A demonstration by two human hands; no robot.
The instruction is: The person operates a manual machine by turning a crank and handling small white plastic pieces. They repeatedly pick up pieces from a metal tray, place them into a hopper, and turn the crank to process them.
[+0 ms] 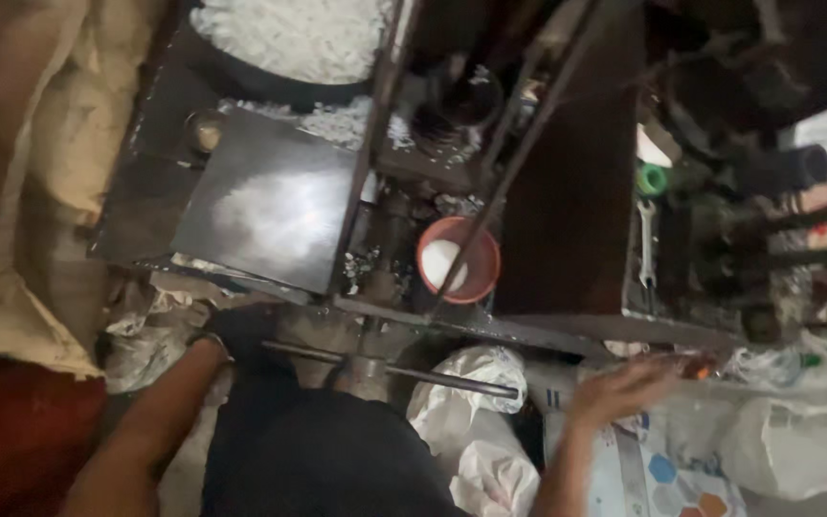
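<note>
Head view, items as I log them: my right hand (624, 388), fingers spread and open, blurred, rests flat on the white woven plastic sacks (777, 431) at lower right, gripping nothing; its fingertips lie just beside a small orange-brown object (699, 365) that is too blurred to identify. My left hand is hidden: the left forearm (150, 421) runs up toward the dark metal machine frame (528, 330), and its end is lost in shadow beside crumpled grey plastic (145, 340), so I cannot tell whether that hand is open or closed. Between the arms lies a horizontal grey steel crank bar (404, 369) through a vertical screw spindle (370, 359). Above it sits a round orange bowl holding white powder (457, 260). To the left, a flat dark metal plate dusted white (270, 206); above that, a dark tray of white chips (289, 38). A steel spanner (647, 244) lies at right, near a green cap (653, 179).
</note>
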